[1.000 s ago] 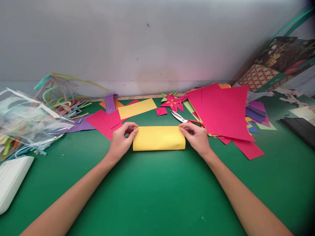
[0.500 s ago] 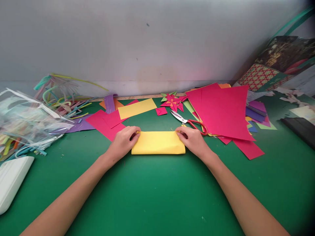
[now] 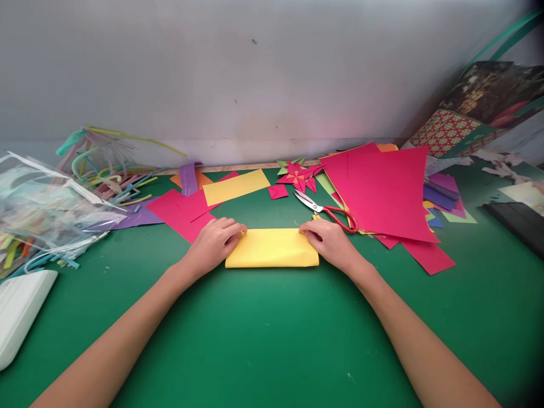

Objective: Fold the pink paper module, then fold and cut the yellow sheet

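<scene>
A folded sheet of yellow paper [image 3: 272,248] lies on the green table [image 3: 272,328] in front of me, its fold along the near edge. At its far left corner my left hand [image 3: 216,241] is closed on the paper, with thumb and fingers pressed together. My right hand [image 3: 329,243] grips the far right corner in the same way. Just beyond my right hand lie red-handled scissors [image 3: 335,214], blades slightly apart and pointing left. A small red folded paper square [image 3: 278,192] and a red paper star [image 3: 297,176] sit past the yellow sheet.
Large red sheets [image 3: 382,192] are stacked at the right. A yellow strip [image 3: 236,187] and red paper pieces [image 3: 178,212] lie at the back left. Clear plastic bags [image 3: 55,198], a white object [image 3: 25,311] and a patterned bag [image 3: 450,133] stand at the sides.
Both hands have shifted slightly inward along the far edge of the yellow paper. The paper's near fold looks a little flatter.
</scene>
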The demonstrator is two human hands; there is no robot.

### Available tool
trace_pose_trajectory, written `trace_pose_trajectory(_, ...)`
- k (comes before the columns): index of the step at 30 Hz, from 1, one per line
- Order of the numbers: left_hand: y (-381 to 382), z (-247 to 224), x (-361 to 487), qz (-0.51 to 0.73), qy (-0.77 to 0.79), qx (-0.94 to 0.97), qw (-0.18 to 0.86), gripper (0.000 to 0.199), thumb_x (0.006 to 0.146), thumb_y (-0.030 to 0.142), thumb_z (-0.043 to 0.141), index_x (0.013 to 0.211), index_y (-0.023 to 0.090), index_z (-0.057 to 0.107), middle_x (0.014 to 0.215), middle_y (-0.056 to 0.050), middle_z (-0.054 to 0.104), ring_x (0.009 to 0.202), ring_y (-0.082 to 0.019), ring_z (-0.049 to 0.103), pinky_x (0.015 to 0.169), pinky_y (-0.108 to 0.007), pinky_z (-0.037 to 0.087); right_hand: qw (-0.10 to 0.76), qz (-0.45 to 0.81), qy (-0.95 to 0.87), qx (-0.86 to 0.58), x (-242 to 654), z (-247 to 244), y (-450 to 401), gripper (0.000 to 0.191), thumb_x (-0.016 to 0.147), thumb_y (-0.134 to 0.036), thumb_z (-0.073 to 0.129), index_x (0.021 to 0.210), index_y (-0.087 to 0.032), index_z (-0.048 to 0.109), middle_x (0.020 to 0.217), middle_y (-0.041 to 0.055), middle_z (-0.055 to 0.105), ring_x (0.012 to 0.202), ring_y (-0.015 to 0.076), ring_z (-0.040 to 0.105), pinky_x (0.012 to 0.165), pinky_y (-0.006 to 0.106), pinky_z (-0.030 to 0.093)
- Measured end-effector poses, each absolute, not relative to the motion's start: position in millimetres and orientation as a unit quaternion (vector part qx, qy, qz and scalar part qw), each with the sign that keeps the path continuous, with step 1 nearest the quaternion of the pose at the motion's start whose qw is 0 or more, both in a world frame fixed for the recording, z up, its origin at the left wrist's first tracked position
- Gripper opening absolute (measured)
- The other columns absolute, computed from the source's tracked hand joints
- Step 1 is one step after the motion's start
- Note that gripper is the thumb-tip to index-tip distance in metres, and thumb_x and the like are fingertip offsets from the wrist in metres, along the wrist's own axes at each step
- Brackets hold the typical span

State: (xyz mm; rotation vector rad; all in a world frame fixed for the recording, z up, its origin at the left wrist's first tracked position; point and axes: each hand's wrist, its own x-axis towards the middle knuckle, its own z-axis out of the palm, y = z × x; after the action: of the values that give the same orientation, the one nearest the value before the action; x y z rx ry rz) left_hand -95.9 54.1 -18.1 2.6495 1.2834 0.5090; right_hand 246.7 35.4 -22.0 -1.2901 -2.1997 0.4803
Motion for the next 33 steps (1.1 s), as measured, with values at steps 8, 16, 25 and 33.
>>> trace_pose_trajectory(8,60,-25,-101,0.182,0.412,0.887,0.096,0.029,0.105,0.024,0.046,0.107,0.025,0.076,0.094,-0.007,0.072,0.089,-0.023,0.062,0.077,-0.037,0.040,0.238,0.161,-0.825,-0.487,245,-21,36,0.027,0.098,-0.008,0.052,0.103,-0.022,0.076,0.101,0.0076,0.080,0.097,0.0267,0.072,0.084,0.038,0.054)
trace_pose_trajectory(16,62,-29,-105,0.186,0.396,0.894,0.101,0.030,0.107,0.024,0.044,0.111,0.021,0.074,0.097,-0.008,0.070,0.091,-0.024,0.057,0.080,-0.038,0.042,0.237,0.167,-0.823,-0.489,246,-20,36,0.028,0.098,-0.006,0.053,0.104,-0.020,0.077,0.105,0.0075,0.081,0.100,0.0263,0.073,0.088,0.037,0.055)
trace_pose_trajectory(25,63,-29,-105,0.188,0.397,0.892,0.106,0.029,0.107,0.025,0.045,0.111,0.022,0.074,0.097,-0.008,0.069,0.091,-0.023,0.057,0.081,-0.038,0.043,0.235,0.169,-0.823,-0.488,247,-19,37,0.027,0.098,-0.007,0.054,0.104,-0.020,0.077,0.104,0.0071,0.081,0.099,0.0260,0.074,0.087,0.036,0.054)
trace_pose_trajectory(33,61,-29,-105,0.164,0.410,0.893,0.086,0.028,0.107,0.027,0.045,0.110,0.022,0.073,0.104,-0.009,0.065,0.096,-0.024,0.054,0.083,-0.039,0.043,0.197,0.152,-0.832,-0.495,245,-14,36,0.026,0.101,-0.010,0.054,0.106,-0.021,0.078,0.104,0.0075,0.080,0.098,0.0246,0.072,0.084,0.033,0.052)
